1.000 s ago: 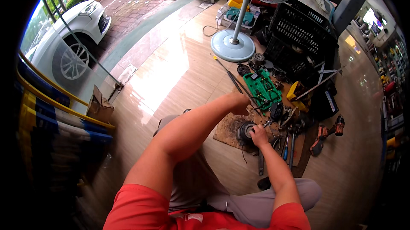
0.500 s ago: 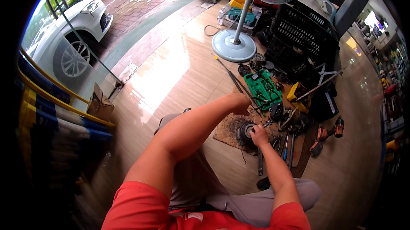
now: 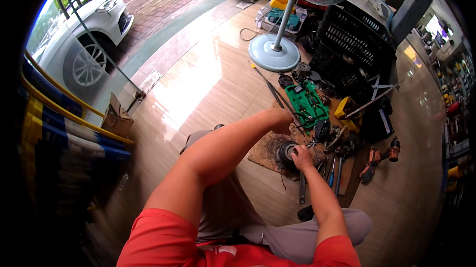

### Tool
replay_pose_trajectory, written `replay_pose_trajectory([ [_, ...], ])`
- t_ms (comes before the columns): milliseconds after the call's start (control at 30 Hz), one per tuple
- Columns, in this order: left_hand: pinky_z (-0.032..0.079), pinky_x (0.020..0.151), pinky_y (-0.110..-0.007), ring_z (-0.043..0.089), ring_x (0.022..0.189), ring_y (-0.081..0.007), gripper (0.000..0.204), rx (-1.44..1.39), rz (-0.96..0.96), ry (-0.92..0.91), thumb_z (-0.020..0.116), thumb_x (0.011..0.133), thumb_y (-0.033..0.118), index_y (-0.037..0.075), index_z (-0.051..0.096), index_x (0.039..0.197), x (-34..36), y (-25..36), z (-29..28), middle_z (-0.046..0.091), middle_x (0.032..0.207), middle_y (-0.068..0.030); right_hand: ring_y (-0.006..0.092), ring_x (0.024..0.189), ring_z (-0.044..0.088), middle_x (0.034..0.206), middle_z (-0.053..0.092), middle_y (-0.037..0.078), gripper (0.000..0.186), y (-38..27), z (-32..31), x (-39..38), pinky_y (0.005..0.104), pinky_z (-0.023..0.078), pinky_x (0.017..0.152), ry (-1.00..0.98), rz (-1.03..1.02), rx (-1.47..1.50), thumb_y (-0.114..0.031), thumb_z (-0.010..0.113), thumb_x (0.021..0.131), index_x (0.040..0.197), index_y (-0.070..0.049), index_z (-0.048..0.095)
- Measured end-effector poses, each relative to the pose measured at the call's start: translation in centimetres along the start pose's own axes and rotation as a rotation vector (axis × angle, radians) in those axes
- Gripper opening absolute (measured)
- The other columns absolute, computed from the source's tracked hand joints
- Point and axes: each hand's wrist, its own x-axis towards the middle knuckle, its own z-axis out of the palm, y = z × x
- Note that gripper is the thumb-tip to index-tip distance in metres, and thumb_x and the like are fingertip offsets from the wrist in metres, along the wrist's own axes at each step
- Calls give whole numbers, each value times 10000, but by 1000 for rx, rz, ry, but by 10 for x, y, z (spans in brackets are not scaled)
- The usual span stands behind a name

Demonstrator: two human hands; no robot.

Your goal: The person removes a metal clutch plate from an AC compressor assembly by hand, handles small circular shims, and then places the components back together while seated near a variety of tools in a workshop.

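Note:
On a stained board (image 3: 262, 162) lies a round dark part with a grey metal centre (image 3: 286, 154), like a motor rotor or wheel; a thin dark wire trails from it. My right hand (image 3: 301, 157) is at its right side, thumb and fingers closed on its edge. Beyond it, my left hand (image 3: 281, 120) is bent down above the far edge of the board. Its fingers are hidden by the hand itself, so whether they hold anything does not show. A green plastic case (image 3: 308, 104) lies just past my left hand, with a black piece (image 3: 323, 130) near its close end.
Right of the board lie a blue-handled screwdriver (image 3: 331, 176), a metal bar (image 3: 302, 190) and an orange cordless drill (image 3: 378, 158). A yellow tool part (image 3: 347, 113), black crates (image 3: 351, 43) and a standing fan's base (image 3: 274, 52) are farther back. A rack (image 3: 74, 128) stands left.
The whole view has shifted very slightly. Both hands keep nearly the same places, the right one still at the round part.

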Motion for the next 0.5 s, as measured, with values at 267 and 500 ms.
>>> replay_pose_trajectory([
  [267, 496, 891, -458, 616, 1068, -375, 526, 8, 12, -4, 657, 839, 428, 67, 619, 1220, 5, 1, 1, 662, 1120, -193, 388, 937, 574, 968, 569, 171, 215, 7, 3, 1, 463, 480, 795, 16, -13, -31, -183, 683, 822, 982, -49, 629],
  [500, 531, 813, -445, 663, 962, -339, 366, 3, -1, 113, 719, 785, 380, 80, 738, 994, 12, -7, 15, 705, 983, -158, 377, 976, 555, 1056, 538, 170, 221, 2, 0, 1, 478, 477, 820, -101, 74, -53, -206, 643, 882, 1042, -58, 604],
])
